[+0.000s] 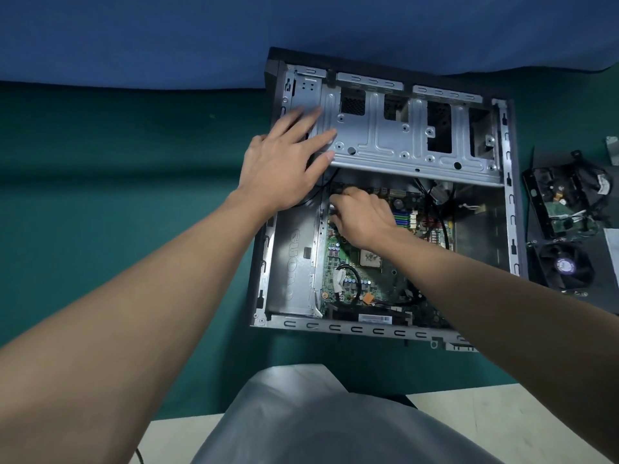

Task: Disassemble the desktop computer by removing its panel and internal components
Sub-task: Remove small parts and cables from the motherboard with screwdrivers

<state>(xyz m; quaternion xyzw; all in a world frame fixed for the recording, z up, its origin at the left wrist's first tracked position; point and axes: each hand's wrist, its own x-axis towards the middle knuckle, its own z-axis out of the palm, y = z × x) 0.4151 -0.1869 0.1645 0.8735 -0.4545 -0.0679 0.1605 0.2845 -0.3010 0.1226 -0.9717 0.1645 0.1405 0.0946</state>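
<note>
An open desktop case (509, 202) lies flat on a green table, its side panel off. A grey metal drive cage (395, 142) spans the top half. Below it sits the green motherboard (365, 279) with black cables. My left hand (288, 162) rests flat with straight fingers on the cage's left end. My right hand (361, 216) reaches into the case at the motherboard's upper left corner, fingers curled down on something small there; what they pinch is hidden under the hand.
To the right of the case lie a removed hard drive in a black bracket (566, 202) and a black fan (562, 266). Blue cloth (167, 38) covers the back. My grey-clad lap (318, 423) is at the bottom edge.
</note>
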